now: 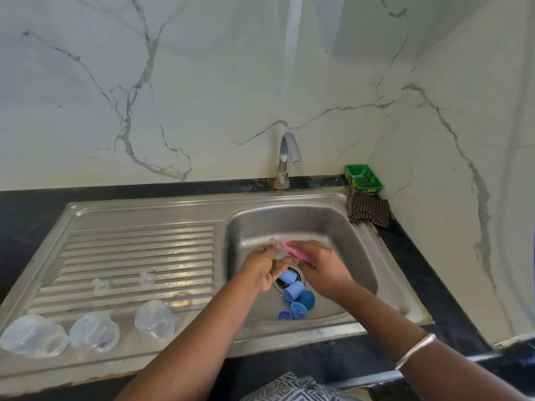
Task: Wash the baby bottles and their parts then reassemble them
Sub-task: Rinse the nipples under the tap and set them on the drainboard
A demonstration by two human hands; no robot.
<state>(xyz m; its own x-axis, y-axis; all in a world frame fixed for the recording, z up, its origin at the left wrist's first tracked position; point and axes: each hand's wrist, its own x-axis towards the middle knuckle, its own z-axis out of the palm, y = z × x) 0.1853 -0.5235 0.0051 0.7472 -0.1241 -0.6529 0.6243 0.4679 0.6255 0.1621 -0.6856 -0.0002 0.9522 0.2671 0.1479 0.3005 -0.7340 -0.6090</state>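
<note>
Clear nipple (280, 252) in left hand (267, 263), pink sponge (295, 251) w/ right hand (318, 263) against it.

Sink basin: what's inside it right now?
In the sink basin: blue bottle parts clustered at the drain, which they and the hands partly cover. Above, the left hand holds a clear part; the right hand holds a pink sponge.
</note>
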